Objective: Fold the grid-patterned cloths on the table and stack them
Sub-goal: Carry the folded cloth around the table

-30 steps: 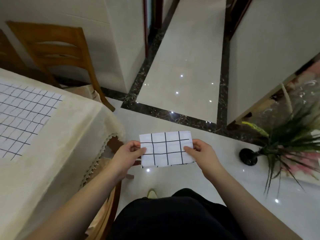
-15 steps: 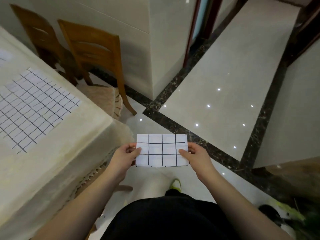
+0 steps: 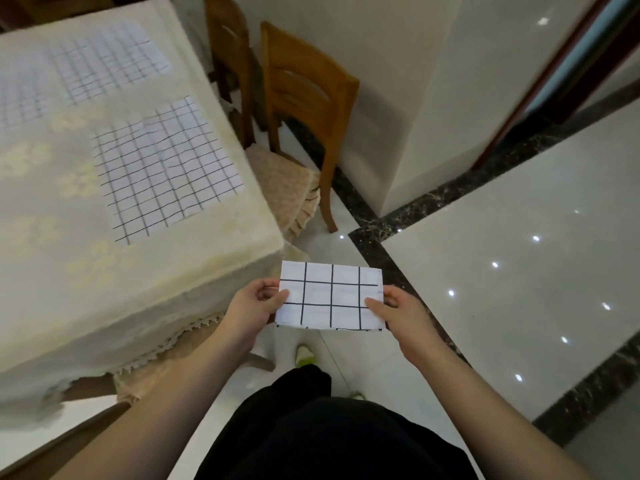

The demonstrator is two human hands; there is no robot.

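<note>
A small folded white cloth with black grid lines point(image 3: 330, 295) is held in the air over the floor, just right of the table's near corner. My left hand point(image 3: 254, 306) pinches its left edge and my right hand point(image 3: 393, 311) pinches its right edge. On the table point(image 3: 52, 237) an unfolded grid cloth point(image 3: 166, 168) lies flat near the right edge. Another grid cloth point(image 3: 107, 60) lies spread further back, blurred.
The table carries a cream cloth with a lace hem. Two wooden chairs point(image 3: 304, 95) stand at its far right side, one with a beige cushion point(image 3: 284, 181). A white wall corner point(image 3: 398, 98) and a glossy tiled floor with dark borders fill the right.
The view has swung left, bringing the table and its spread cloths into sight. Both hands hold the folded cloth the same way.
</note>
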